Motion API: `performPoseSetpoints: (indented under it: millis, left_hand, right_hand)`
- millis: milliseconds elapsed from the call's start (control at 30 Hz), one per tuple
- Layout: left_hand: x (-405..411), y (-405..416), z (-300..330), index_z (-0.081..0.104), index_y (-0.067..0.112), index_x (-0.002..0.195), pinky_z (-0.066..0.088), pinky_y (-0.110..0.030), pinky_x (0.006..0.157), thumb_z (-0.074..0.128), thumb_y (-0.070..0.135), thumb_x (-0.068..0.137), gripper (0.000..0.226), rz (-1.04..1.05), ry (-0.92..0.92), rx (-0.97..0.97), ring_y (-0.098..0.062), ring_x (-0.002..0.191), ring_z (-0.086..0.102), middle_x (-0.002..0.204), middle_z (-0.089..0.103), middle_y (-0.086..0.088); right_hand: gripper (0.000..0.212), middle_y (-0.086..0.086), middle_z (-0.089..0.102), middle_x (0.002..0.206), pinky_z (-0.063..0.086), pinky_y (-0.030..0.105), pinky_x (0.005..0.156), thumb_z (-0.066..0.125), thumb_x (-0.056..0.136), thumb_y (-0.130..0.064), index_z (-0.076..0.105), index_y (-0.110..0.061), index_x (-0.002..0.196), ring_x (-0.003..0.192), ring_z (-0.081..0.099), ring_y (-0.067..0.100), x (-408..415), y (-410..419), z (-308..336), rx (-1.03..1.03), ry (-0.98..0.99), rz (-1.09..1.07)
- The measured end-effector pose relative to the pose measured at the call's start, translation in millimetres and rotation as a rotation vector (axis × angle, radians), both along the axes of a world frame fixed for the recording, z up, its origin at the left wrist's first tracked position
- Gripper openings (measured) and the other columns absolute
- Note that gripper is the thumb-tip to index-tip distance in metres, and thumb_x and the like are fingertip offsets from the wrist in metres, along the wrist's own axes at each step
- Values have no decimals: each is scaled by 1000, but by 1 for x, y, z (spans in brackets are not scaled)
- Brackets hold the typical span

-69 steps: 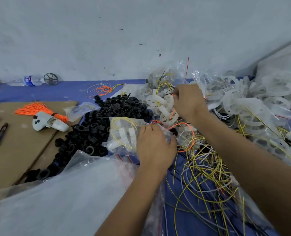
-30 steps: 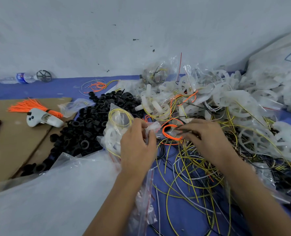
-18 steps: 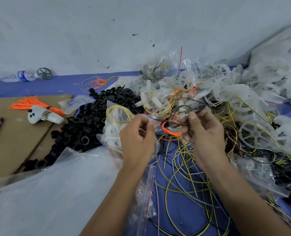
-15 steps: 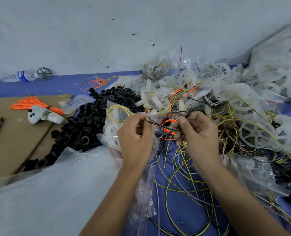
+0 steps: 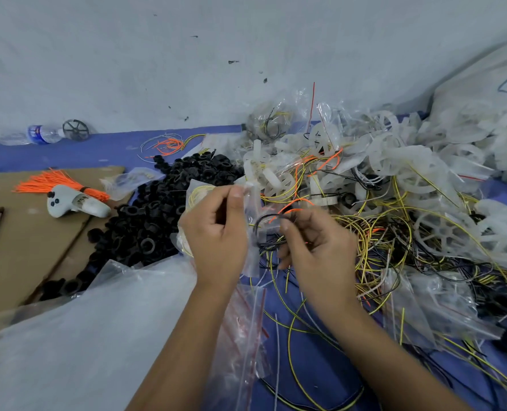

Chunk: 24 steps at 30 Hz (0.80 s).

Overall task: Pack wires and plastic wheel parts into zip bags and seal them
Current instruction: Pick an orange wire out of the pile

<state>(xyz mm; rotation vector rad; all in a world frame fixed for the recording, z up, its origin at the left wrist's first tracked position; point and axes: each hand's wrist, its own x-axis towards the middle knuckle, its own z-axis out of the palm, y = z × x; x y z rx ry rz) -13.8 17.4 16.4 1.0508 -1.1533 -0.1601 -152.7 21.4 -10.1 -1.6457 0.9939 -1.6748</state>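
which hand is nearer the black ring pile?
Left. The left hand holds a zip bag right beside the black ring pile; the right hand sits farther off, over the wire tangle.

pale scuffed wall (image 5: 187, 54) at the back, blue cloth (image 5: 53, 154) spread right below that wall, brown cardboard sheet (image 5: 23, 247) left of the cloth, flat even lighting

rings (image 5: 169, 209) left | wheels (image 5: 394, 161) right | wires (image 5: 365, 241) between, nearer

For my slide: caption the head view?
Left hand holds zip bag while right hand feeds in black wire.
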Motion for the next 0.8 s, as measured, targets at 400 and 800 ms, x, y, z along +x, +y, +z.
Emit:
performPoseSetpoints:
  millis: [400, 800]
  left_hand:
    - [-35, 14, -8, 75, 3, 93, 48, -20, 74, 58, 14, 100, 21, -49, -406, -109, -14, 79, 64, 85, 72, -2]
    - [-31, 6, -22, 59, 15, 107, 51, -39, 80, 67, 18, 87, 22, 110, -404, 139, -23, 95, 60, 105, 57, -1]
  right_hand:
    - [34, -7, 45, 59, 37, 15, 44, 43, 94, 2, 47, -16, 65, 46, 44, 1, 22, -24, 4, 255, 87, 166]
    - [51, 16, 72, 101, 60, 34, 80, 39, 104, -40, 71, -1, 113, 93, 72, 25, 8, -40, 22, 802, -596, 728]
